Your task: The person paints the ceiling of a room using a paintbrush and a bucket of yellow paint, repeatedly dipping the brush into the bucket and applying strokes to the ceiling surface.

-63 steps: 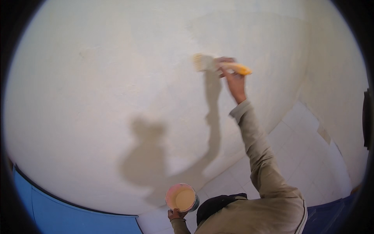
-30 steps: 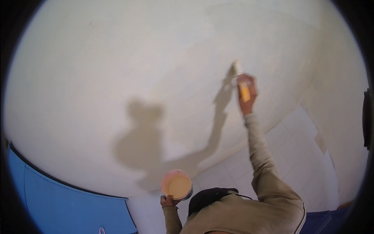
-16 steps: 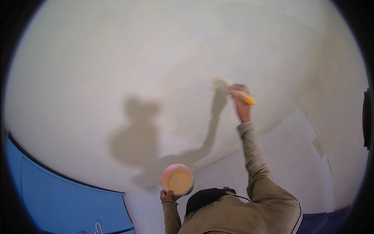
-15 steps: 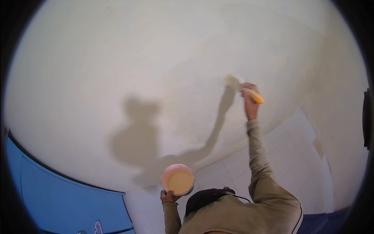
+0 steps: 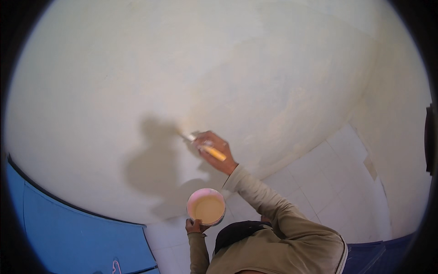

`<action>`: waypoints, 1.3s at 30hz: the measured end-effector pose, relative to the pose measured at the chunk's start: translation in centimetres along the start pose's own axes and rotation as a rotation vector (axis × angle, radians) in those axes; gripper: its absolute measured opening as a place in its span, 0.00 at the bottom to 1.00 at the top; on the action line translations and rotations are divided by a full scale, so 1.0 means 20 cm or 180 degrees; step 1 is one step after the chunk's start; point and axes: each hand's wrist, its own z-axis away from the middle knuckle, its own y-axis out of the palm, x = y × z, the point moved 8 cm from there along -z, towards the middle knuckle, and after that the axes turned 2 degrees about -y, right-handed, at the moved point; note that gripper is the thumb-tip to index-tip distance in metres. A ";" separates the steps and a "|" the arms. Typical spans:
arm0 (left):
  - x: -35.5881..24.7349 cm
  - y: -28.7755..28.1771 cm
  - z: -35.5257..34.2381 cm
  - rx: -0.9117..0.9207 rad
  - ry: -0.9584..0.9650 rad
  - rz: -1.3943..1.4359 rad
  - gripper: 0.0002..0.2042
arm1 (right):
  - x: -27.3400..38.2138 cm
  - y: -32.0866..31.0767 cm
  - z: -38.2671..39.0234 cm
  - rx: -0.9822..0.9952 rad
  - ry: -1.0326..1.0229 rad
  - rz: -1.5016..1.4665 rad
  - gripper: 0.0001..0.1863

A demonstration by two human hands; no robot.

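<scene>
My right hand (image 5: 214,148) grips a paintbrush (image 5: 213,153) with a yellow-orange handle. Its bristles are against the pale wall (image 5: 273,73), at the edge of my shadow. Down in front of my chest, my left hand (image 5: 195,225) is closed on the rim of a small round bucket (image 5: 195,197), pink inside. Cream-coloured paint (image 5: 209,210) fills the lower part of it. Damp-looking, slightly darker patches show on the wall up and to the right of the brush.
A blue panel with a dark upper edge (image 5: 82,228) stands at the lower left, with a pink hook-shaped thing (image 5: 117,266) by it. White floor tiles (image 5: 315,192) run along the wall's foot. At the far right edge is a dark object (image 5: 429,139); something dark blue (image 5: 374,258) lies lower right.
My right hand has swept the brush down and to the left across the wall, from the right side to near my head's shadow. The bucket in my left hand has barely shifted.
</scene>
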 end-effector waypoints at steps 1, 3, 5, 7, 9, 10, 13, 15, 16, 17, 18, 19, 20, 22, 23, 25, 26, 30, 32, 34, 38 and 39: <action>-0.02 0.03 0.03 0.0003 -0.0048 0.0025 0.12 | -0.06 -0.04 0.02 -0.0039 -0.0006 -0.0088 0.13; -0.12 0.09 0.13 -0.0001 -0.0176 0.0057 0.12 | -0.33 -0.35 0.08 -0.0624 0.0527 -0.0809 0.11; 0.00 0.01 0.09 -0.0016 -0.0302 0.0225 0.12 | -0.45 -0.71 0.09 -0.1052 0.1022 -0.0461 0.08; 0.04 0.03 0.09 0.0065 -0.0204 -0.0006 0.13 | -0.48 -1.13 0.12 -0.1548 0.0779 0.0410 0.07; -0.07 0.08 0.15 0.0109 0.0154 -0.0639 0.13 | -0.43 -1.33 0.14 -0.2069 0.0668 0.0584 0.07; -0.07 0.09 0.15 0.0119 0.0120 -0.0608 0.13 | -0.40 -1.31 0.12 -0.1924 0.0462 0.0951 0.07; -0.06 0.12 0.12 0.0139 0.0107 -0.0678 0.13 | -0.35 -1.03 0.07 -0.1438 0.0072 0.1734 0.10; -0.06 0.11 0.09 0.0098 0.0187 -0.0931 0.13 | -0.30 -0.63 0.08 -0.1051 -0.0098 0.1989 0.12; -0.08 0.10 0.10 0.0077 0.0233 -0.0919 0.13 | -0.20 -0.42 0.05 -0.0689 -0.0027 0.1861 0.11; -0.14 0.13 0.11 0.0094 0.0283 -0.0905 0.13 | -0.10 -0.27 0.03 -0.0339 -0.0051 0.1579 0.11; -0.18 0.12 0.12 0.0081 0.0303 -0.0897 0.13 | -0.03 -0.15 0.03 0.0031 -0.0056 0.1262 0.12; -0.18 0.12 0.09 0.0097 0.0438 -0.0920 0.13 | -0.01 -0.11 0.03 0.0132 0.0151 0.0860 0.11; -0.14 0.09 0.04 0.0080 0.0542 -0.0944 0.13 | 0.01 -0.04 0.06 0.0261 0.0371 0.0426 0.11; -0.11 0.10 0.07 0.0178 0.0533 -0.0973 0.13 | 0.02 -0.01 0.18 0.0434 0.1005 -0.0317 0.09; -0.15 0.16 0.08 0.0284 0.0470 -0.0974 0.13 | 0.01 -0.07 0.24 0.0437 0.1382 -0.0631 0.09; -0.08 0.19 0.11 0.0433 -0.0083 -0.0032 0.13 | 0.08 -0.12 0.31 0.0652 0.1973 -0.0972 0.08; -0.17 0.20 0.14 0.0364 0.0419 -0.0442 0.13 | 0.12 -0.13 0.30 0.0902 0.2157 -0.0968 0.08; -0.28 0.25 0.23 0.0533 0.0477 -0.0202 0.13 | 0.20 -0.02 0.41 0.1860 0.2408 -0.0547 0.09; -0.39 0.32 0.32 0.0716 -0.0097 0.0485 0.12 | 0.17 0.03 0.50 0.2137 0.2343 -0.0202 0.10; -0.44 0.31 0.31 0.0704 0.0094 0.0446 0.12 | 0.13 0.11 0.56 0.2407 0.2086 0.0248 0.10; -0.32 0.29 0.26 0.0701 0.0422 0.0407 0.13 | 0.09 0.24 0.71 0.2249 0.1944 0.0572 0.13; -0.32 0.30 0.26 0.0689 0.0474 0.0374 0.13 | 0.07 0.26 0.75 0.2051 0.2081 0.0444 0.14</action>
